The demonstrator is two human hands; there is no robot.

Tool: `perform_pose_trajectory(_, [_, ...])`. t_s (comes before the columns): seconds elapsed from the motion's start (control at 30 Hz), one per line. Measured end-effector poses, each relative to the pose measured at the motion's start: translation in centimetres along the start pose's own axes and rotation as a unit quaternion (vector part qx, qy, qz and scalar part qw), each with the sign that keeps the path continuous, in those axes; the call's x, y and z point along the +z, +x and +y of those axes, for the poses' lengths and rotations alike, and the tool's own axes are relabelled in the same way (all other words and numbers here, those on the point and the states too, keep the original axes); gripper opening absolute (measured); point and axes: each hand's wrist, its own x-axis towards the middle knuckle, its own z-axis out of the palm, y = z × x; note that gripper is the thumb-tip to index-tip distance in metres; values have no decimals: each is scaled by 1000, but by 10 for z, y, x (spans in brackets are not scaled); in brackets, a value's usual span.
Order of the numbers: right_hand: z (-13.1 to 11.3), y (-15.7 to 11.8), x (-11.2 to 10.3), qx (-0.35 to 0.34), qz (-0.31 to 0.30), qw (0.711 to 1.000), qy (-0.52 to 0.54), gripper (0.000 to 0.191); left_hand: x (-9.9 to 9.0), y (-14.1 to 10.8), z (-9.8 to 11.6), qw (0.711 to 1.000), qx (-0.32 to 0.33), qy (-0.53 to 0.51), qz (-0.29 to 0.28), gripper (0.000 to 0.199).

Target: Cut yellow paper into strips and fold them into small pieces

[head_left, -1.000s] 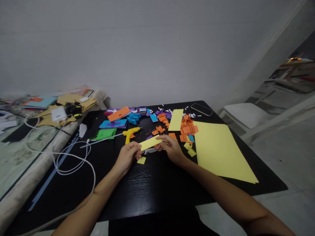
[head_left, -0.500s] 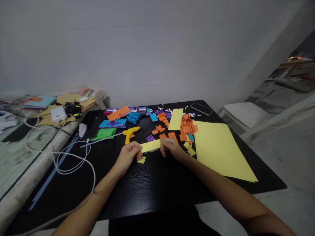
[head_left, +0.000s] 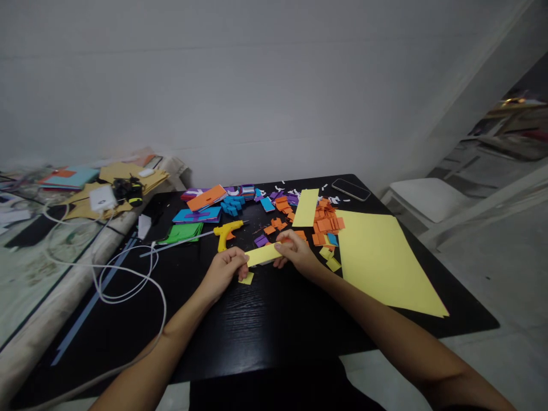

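Both hands, left (head_left: 226,269) and right (head_left: 296,255), pinch a yellow strip (head_left: 262,254); beyond it lie orange pieces (head_left: 327,220) and a glue gun (head_left: 225,233).

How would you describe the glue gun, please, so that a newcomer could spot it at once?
On the black table, look just beyond the left hand, right of the green paper stack. The yellow glue gun lies there, its nozzle pointing right and a long pale stick running from its back. Unlike the flat yellow strip nearby, it has a solid body and a handle.
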Motion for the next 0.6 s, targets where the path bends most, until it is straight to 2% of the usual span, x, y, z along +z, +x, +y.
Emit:
perform_pose_trajectory(0.07, [3,2,-1,-2,1,1000,-18,45,1,-1,1,1000,7,25,-14,27])
perform_pose_trajectory(0.17, [6,2,-4,1,-34,998,-58,38,2,-4,0,997,26,70,-18,27])
perform_pose_trajectory(0.37, [13,-6,2,-22,-103,990,-99,31,4,-7,-2,978,116,162,55,20])
perform_pose_trajectory(0.6, [21,-15,23,-119,-14,982,-143,29,12,-11,-6,975,129,173,52,21])
